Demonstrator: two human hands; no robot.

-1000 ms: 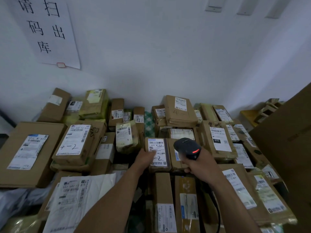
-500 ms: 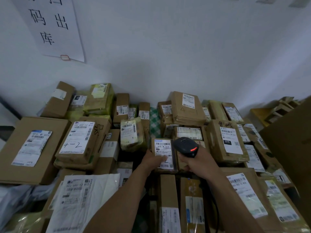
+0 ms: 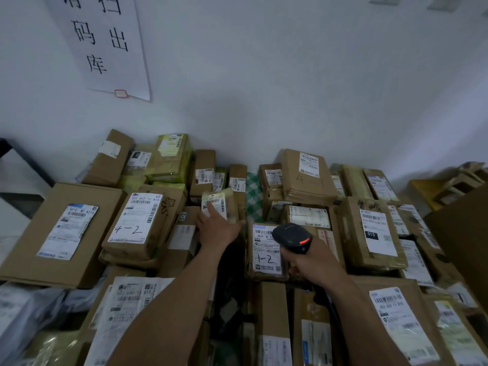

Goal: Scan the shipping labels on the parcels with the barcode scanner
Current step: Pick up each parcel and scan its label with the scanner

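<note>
Yellowish small parcel now under our left hand, fingers straight on its label, moved off the 1-2 parcel. Scanner stays clamped in our right hand above 1-2; we reckon that one's scanned, small parcel next.

left hand gone from the 1-2 parcel — now touching the yellow-wrapped parcel

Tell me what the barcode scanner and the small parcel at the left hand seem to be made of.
Barcode scanner: apparently matte black plastic, by its smooth moulded head with a red light. Small parcel: probably yellowish plastic film, wrinkled and shiny; its label looks like white paper.
</note>
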